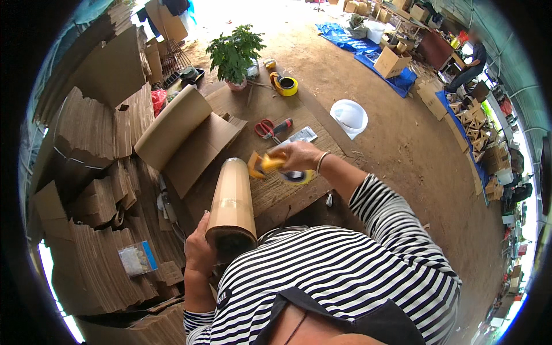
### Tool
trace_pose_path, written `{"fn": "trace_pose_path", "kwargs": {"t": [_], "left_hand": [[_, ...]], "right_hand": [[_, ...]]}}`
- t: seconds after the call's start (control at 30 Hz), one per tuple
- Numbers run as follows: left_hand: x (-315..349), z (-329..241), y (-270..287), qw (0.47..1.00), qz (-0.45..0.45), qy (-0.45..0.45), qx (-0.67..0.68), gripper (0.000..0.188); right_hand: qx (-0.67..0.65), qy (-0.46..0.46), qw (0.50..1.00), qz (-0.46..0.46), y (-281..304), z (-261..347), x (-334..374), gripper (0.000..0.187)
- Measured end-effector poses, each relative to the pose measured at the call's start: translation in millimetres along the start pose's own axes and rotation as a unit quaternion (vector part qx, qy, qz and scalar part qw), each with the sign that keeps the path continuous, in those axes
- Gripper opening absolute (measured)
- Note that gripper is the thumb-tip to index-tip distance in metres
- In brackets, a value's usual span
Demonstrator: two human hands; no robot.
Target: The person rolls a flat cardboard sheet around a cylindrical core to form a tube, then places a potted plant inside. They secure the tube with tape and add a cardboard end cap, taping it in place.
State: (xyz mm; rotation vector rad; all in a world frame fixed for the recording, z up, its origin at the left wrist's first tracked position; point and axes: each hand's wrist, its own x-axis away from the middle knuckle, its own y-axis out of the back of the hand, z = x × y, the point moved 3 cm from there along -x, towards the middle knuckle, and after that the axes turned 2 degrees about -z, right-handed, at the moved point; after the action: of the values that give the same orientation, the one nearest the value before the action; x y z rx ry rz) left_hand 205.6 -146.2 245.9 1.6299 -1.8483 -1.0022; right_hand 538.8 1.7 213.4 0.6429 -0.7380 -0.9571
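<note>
A rolled cardboard tube (231,192) rests upright and tilted before me, with a band of tape around its middle. My left hand (199,248) grips its left side near the lower, open end. In my right hand (300,157) is a yellow-orange tape dispenser (265,164), smeared by motion, just right of the tube's far end. A roll of tape (298,176) shows below that hand; whether it sits in the dispenser I cannot tell. Beyond lie red-handled scissors (265,129), a tool with a red and grey handle (283,126) and a pale packet (303,135).
A curled cardboard sheet (172,127) and a potted plant (234,54) stand on the wooden table (276,198), with another yellow tape roll (286,85). Cardboard stacks (98,253) fill the left. A white bucket (349,117) stands right; a person (471,66) sits far right.
</note>
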Motion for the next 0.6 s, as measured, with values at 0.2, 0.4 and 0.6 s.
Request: {"fn": "trace_pose_path", "kwargs": {"t": [0.2, 0.4, 0.6], "left_hand": [[-44, -7, 14, 0.999, 0.006, 0.038, 0.021, 0.054], [-93, 64, 53, 0.990, -0.140, -0.004, 0.000, 0.042], [-149, 48, 68, 0.954, -0.199, -0.220, 0.046, 0.032]], "right_hand": [[-0.626, 0.173, 0.748, -0.139, -76, 31, -9, 0.071], [-0.615, 0.006, 0.770, -0.169, -139, -25, 20, 0.067], [-0.555, -0.100, 0.776, -0.282, -136, -54, 34, 0.068]]}}
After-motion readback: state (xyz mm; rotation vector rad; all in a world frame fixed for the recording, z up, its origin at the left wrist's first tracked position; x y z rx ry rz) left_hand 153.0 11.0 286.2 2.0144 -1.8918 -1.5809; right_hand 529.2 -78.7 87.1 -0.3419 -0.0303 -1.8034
